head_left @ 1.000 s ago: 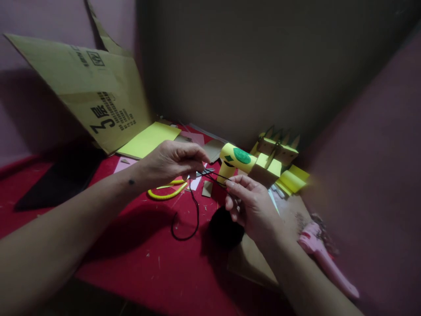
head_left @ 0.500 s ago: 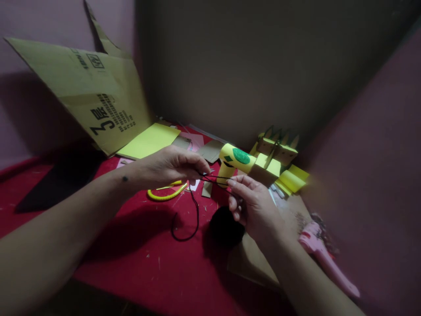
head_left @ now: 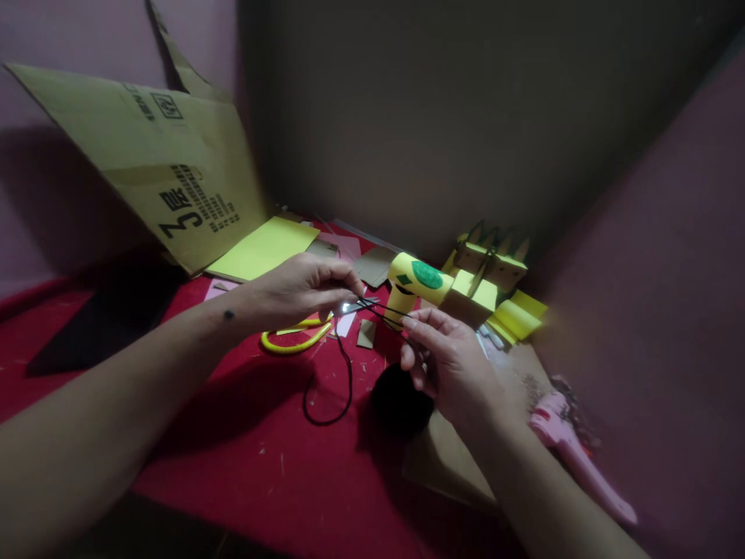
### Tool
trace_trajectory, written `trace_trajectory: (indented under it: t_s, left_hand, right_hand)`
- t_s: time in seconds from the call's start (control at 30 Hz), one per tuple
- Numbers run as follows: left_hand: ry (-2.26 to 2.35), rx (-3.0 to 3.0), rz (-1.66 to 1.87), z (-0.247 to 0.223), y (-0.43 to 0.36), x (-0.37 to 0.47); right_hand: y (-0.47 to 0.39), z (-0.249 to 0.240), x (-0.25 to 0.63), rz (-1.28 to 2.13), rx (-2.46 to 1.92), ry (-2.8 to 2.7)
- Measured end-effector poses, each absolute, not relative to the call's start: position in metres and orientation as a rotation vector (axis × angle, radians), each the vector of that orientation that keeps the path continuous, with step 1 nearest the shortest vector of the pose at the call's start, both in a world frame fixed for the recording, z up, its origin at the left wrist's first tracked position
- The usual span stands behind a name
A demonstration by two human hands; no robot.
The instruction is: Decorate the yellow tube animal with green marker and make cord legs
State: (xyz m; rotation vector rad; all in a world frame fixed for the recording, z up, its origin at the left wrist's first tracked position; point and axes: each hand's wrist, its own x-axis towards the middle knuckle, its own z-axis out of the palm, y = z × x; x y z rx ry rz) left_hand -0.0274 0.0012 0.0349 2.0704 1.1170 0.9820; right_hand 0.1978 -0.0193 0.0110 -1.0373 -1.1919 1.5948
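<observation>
Between both hands runs a black cord (head_left: 351,365), whose strands cross in the gap between my fingertips. My left hand (head_left: 317,289) pinches it between thumb and fingers, and a loop hangs down below onto the red cloth. My right hand (head_left: 443,353) is closed on the other side of the cord, with thumb and forefinger together. Under the right hand lies a round black ball (head_left: 401,400), seemingly of yarn. Yellow-handled scissors (head_left: 296,340) lie beneath the left hand, their blades partly hidden by it.
A large cardboard sheet (head_left: 174,171) leans at the left. Yellow paper (head_left: 265,248) lies before it. Behind my right hand is a yellow paper-and-cardboard figure (head_left: 424,276) with green patches. A pink glue gun (head_left: 576,450) lies at the right. Red cloth (head_left: 279,442) covers the table.
My left hand has shifted slightly up and to the left, showing more of the scissor blades. The cord strands now cross closer to the left fingertips. My right hand has hardly moved.
</observation>
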Motion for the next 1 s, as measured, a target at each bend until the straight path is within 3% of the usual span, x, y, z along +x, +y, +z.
trace_trajectory:
  t_s: [0.43,0.67,1.0]
  left_hand:
    - [0.916,1.519,1.26,0.038,-0.004,-0.029]
    - [0.696,1.324,1.514,0.061,-0.017,-0.025]
    - [0.604,1.368,1.947,0.117,-0.025,-0.036]
  right_hand:
    - [-0.022,0.013,0.195,1.503,-1.019,-1.504]
    - [-0.031,0.007,0.201,0.639,-1.022,-2.218]
    - [-0.046,0.007,0.202,0.222,-1.142,-2.438]
